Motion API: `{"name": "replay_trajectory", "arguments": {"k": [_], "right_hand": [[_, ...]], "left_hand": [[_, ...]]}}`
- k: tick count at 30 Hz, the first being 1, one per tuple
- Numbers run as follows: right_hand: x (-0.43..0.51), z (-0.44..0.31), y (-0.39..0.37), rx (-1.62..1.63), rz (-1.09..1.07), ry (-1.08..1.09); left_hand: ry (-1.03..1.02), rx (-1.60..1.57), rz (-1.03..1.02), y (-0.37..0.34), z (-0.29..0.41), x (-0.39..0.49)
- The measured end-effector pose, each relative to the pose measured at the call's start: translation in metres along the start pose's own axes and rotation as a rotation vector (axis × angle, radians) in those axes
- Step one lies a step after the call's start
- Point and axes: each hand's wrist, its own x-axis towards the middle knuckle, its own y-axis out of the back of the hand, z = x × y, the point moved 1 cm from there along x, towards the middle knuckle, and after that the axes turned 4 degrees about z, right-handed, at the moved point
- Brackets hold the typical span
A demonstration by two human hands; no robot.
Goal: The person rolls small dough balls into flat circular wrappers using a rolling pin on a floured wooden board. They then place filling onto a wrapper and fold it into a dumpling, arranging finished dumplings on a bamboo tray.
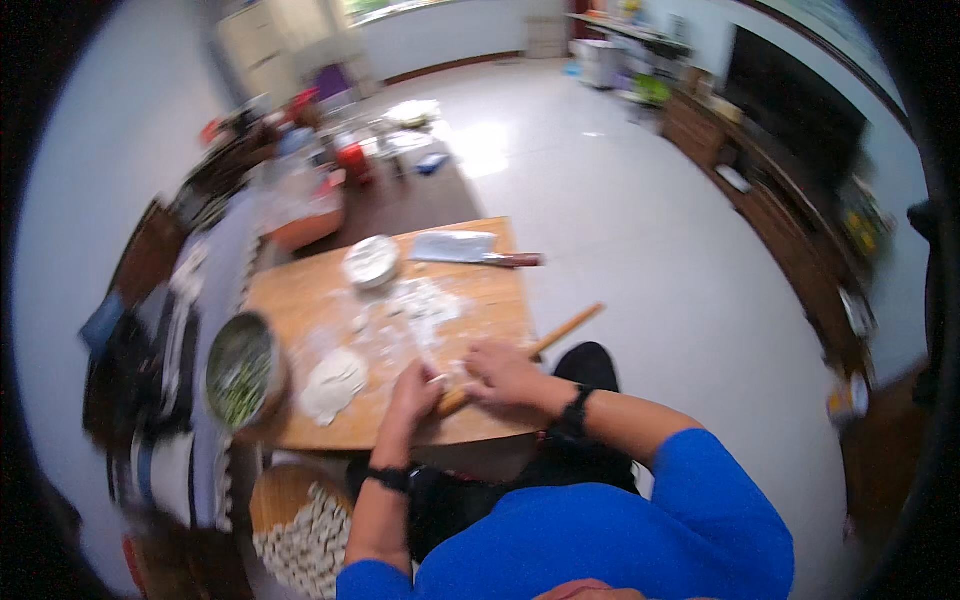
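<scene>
My right hand (pixel 502 375) lies over a wooden rolling pin (pixel 566 328), which slants across the near right part of a floured wooden board (pixel 480 292). Close beside it, my left hand (pixel 412 394) has its fingertips on a small piece of white dough (pixel 437 381) near the pin's lower end; blur and the fingers hide most of this piece. Thin flattened dough wrappers (pixel 334 384) lie left of my left hand, seemingly overlapping. Loose flour (pixel 427 304) is spread beyond both hands.
At the board's left edge stands a metal bowl (pixel 279 367) of chopped green filling. A white flour tub (pixel 371 262) and a cleaver (pixel 454 247) lie at the far side. Lower left, a round wooden board (pixel 281 495) carries many small dumplings. My knee (pixel 589 367) is right of the board.
</scene>
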Motion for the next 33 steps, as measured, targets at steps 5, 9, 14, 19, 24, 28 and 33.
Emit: {"name": "replay_trajectory", "arguments": {"k": [5, 9, 14, 19, 24, 28, 33], "right_hand": [[-0.013, -0.006, -0.017, -0.210, 0.099, 0.028], [-0.015, -0.009, -0.023, -0.166, 0.106, -0.018], [-0.012, -0.008, -0.025, -0.175, 0.120, -0.016], [-0.014, -0.006, -0.027, -0.109, 0.132, -0.028], [-0.014, -0.004, -0.031, -0.098, 0.181, -0.021], [-0.014, -0.003, -0.034, -0.112, 0.151, -0.030], [-0.015, -0.001, -0.036, -0.146, 0.215, 0.001]], "left_hand": [[-0.012, -0.197, -0.002, -0.018, -0.021, 0.009], [-0.081, -0.321, -0.035, -0.018, -0.036, 0.007], [-0.126, -0.300, -0.035, -0.018, -0.034, 0.005], [-0.107, -0.397, -0.022, -0.024, -0.038, 0.004], [-0.137, -0.394, -0.048, -0.026, -0.045, 0.009], [-0.107, -0.439, -0.022, -0.028, -0.046, 0.011], [-0.058, -0.620, -0.046, -0.033, -0.051, 0.013]]}}
